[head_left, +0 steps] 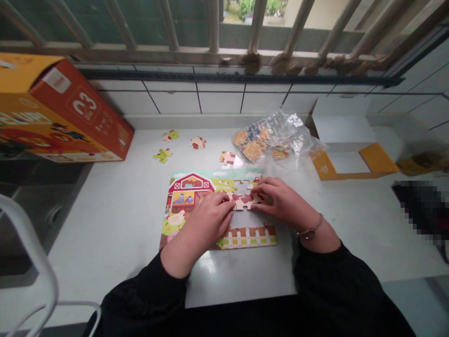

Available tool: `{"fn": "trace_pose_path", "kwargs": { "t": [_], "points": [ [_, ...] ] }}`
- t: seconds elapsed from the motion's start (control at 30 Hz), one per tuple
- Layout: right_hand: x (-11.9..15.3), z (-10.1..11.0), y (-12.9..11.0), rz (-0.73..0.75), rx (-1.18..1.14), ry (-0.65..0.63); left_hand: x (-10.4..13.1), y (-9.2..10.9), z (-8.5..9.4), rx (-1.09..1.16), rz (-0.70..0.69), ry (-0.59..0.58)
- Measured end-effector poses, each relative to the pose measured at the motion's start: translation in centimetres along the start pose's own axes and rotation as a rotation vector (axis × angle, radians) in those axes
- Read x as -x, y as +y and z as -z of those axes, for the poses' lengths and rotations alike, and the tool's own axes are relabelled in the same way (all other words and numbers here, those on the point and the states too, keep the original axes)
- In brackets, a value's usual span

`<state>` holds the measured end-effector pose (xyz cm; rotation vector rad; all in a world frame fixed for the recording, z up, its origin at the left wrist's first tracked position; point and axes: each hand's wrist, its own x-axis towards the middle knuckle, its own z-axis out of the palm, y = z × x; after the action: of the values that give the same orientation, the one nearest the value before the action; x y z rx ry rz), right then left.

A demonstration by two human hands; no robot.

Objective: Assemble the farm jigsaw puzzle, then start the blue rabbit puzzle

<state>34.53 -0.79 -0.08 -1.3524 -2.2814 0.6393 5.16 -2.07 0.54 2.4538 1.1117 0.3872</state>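
Observation:
A farm jigsaw puzzle (pixel 182 217) with a red barn, a hen and a white fence lies partly assembled on the counter, with a gap in its right half. Over that gap, a strip of brown-and-white puzzle pieces (pixel 242 202) is pinched between both hands. My left hand (pixel 206 215) is closed at the strip's left end, its wrist across the puzzle's lower left. At the right end, my right hand (pixel 280 199) grips with thumb and fingers. How firmly the strip touches the pieces above it, I cannot tell.
Behind the puzzle lie loose puzzle pieces: a brown-and-white one (pixel 198 142), a green one (pixel 162 155) and another brown-and-white one (pixel 227 158). A clear plastic bag of pieces (pixel 277 138) and an opened yellow box (pixel 324 167) stand back right. An orange box (pixel 87 112) is at left.

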Motion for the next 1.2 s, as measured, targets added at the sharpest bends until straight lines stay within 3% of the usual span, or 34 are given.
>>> {"fn": "trace_pose_path", "kwargs": {
  "t": [0.77,1.03,1.2],
  "points": [
    [-0.3,-1.1,-1.1,-0.047,0.009,-0.029,-0.1,0.2,-0.1,-0.036,-0.006,0.007],
    [-0.3,-0.8,-0.8,-0.046,0.008,-0.003,-0.1,0.1,-0.2,-0.03,0.006,-0.011],
    [-0.3,0.1,-0.8,-0.13,0.001,0.111,0.0,0.0,-0.2,-0.028,0.006,-0.005]
  ]
}}
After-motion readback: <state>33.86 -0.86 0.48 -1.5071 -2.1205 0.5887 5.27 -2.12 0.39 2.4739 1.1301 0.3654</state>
